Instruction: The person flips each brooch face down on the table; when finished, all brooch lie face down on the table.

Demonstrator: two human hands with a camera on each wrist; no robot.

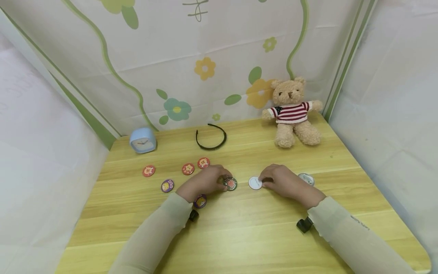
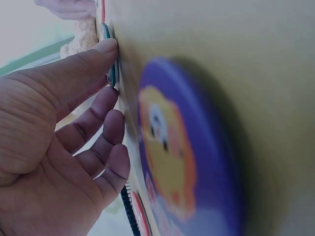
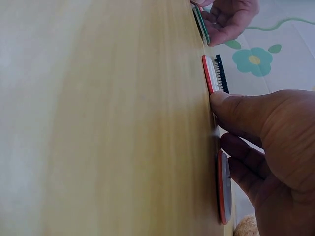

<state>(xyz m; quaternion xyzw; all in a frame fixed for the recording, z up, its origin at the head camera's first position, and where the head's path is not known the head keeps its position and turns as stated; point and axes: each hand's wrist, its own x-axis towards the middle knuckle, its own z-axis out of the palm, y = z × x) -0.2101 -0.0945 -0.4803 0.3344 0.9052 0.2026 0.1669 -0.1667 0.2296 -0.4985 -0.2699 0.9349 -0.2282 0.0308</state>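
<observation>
badges (image 1: 167, 185) lie mostly face up; left hand (image 1: 209, 180) pinches green badge (image 1: 230, 184), right hand (image 1: 282, 182) white badge (image 1: 254, 183); face-down silver badge (image 1: 307, 179) seems undone.

Surface (image 1: 249, 236): smooth wood grain, soft sheen. Green badge (image 1: 231, 184) and purple badge (image 2: 170, 152): smooth, glossy faces. White badge (image 1: 254, 183): smooth. Silvery badge (image 1: 307, 178): shiny metal. Clock (image 1: 143, 140): smooth, plastic-looking. Bear (image 1: 284, 135): rough, matt plush; shirt (image 1: 292, 113), cloth. Backdrop (image 1: 219, 38), 2 sleeves (image 1: 157, 232): matt cloth.
</observation>
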